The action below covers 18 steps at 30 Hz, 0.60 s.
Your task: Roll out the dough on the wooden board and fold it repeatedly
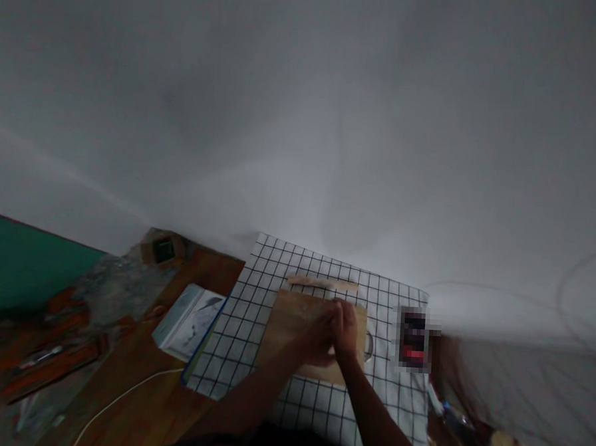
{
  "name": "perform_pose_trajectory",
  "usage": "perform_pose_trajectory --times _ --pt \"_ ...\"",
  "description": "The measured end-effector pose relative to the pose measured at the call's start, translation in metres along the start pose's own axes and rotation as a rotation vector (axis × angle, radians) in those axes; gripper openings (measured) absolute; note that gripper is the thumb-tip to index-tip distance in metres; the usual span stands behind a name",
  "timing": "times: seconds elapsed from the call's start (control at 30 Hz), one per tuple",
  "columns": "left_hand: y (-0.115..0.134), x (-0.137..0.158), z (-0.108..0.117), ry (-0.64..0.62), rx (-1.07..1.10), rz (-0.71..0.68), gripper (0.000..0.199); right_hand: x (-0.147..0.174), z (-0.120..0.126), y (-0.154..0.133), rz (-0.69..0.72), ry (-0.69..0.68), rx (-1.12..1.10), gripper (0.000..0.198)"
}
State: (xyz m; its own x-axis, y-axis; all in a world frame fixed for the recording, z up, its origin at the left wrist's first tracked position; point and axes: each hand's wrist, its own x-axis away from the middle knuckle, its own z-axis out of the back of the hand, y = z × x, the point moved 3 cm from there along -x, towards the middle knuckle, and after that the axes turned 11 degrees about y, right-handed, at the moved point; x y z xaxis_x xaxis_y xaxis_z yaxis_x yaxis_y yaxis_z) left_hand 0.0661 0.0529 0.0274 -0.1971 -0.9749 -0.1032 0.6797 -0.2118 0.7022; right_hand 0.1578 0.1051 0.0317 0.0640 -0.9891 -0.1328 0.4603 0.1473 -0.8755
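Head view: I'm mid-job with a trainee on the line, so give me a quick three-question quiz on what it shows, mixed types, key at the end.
1. Multiple choice: over what are the left hand and right hand held close together?
A) a metal pan
B) the wooden board
C) a glass bowl

2. True or false: the pale strip lies along the far side of the board, away from the person.

3. Fill in: in the picture, the white cord runs across the brown wooden surface to the ____ of the checked cloth.

Key: 1 B; 2 true; 3 left.
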Motion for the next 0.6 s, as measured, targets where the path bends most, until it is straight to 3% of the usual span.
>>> perform_pose_trajectory --times 0.13,0.23,0.33,0.43,0.6 --pt "-0.019 0.026 0.024 0.161 -0.117 0.094 0.067 0.002 0.036 0.025 -0.215 0.088 -0.071 0.049" --pt "-0.028 0.041 0.026 0.124 -0.201 0.075 0.065 0.024 0.044 0.042 -0.253 0.086 -0.030 0.049" --pt "-0.030 0.040 0.020 0.016 -0.274 -0.007 0.070 0.048 0.036 0.046 -0.265 0.094 0.033 0.047" --pt "-0.026 0.026 0.018 -0.040 -0.288 -0.067 0.058 0.054 0.026 0.036 -0.247 0.131 0.098 0.048" --pt "-0.016 0.006 0.029 0.022 -0.246 -0.181 0.042 0.034 0.005 -0.004 -0.088 0.087 0.128 0.044"
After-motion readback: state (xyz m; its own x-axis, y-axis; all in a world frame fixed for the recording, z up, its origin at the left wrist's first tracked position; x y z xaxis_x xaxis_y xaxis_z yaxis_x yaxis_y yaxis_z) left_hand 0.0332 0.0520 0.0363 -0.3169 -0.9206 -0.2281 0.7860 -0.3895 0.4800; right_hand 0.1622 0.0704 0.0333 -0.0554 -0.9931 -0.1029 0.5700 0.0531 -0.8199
